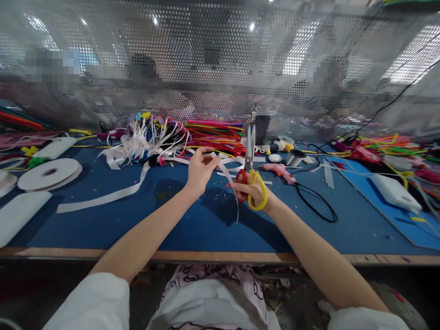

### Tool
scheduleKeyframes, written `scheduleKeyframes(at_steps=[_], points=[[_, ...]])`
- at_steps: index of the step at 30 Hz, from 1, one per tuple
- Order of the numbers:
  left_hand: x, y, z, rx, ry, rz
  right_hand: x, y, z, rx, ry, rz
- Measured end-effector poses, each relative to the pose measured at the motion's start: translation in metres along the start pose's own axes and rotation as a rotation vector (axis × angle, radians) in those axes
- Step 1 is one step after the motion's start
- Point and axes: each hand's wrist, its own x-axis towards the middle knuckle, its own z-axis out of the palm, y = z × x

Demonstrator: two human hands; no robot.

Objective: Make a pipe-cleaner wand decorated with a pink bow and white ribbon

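My left hand point(200, 171) pinches a length of white ribbon point(225, 170) between thumb and fingers, above the blue table. The ribbon's loose end hangs down beside my right hand point(252, 191). Wrapped in that right hand are scissors point(249, 153) with one red and one yellow handle loop, blades pointing up and away from me. Whether the right fingers also touch the ribbon, I cannot tell. Behind both hands lie more white ribbon pieces and a bundle of red and multicoloured pipe cleaners point(216, 136).
A heap of ribboned flower pieces point(151, 137) lies back left, near a ribbon spool point(50, 174). Right of my hands are a pink glue gun point(280, 173) with a black cable and a silver spool point(295, 157). A perforated metal screen point(213, 68) stands behind the table.
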Motion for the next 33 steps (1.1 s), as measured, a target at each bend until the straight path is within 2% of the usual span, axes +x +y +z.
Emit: scheduleKeyframes(at_steps=[4,7,10,12,14,16,21,24,33], points=[[0.005,-0.008,-0.004,-0.021,0.092,-0.023,0.0,0.003,0.001,0.001,-0.08,-0.018],[0.004,-0.008,-0.003,-0.081,0.142,-0.128,0.002,0.005,-0.002,-0.003,-0.058,-0.044],[-0.018,-0.005,0.006,-0.095,0.026,-0.288,0.005,0.007,-0.006,-0.002,-0.001,-0.073],[-0.038,-0.004,0.013,-0.023,-0.199,-0.408,0.006,0.008,-0.008,-0.009,0.016,-0.064],[-0.053,-0.005,0.017,0.007,-0.222,-0.395,0.006,0.008,-0.008,-0.022,0.01,-0.046],[-0.058,-0.007,0.016,0.025,-0.175,-0.353,0.004,0.007,-0.007,-0.036,-0.001,-0.034],[-0.043,-0.015,0.002,0.016,0.035,-0.285,-0.005,0.0,0.0,-0.073,-0.01,-0.013],[-0.041,-0.018,-0.002,-0.012,0.105,-0.289,-0.008,-0.002,0.004,-0.092,-0.011,0.0],[-0.055,-0.018,0.006,-0.058,0.089,-0.256,-0.007,0.002,0.011,-0.093,0.036,0.047]])
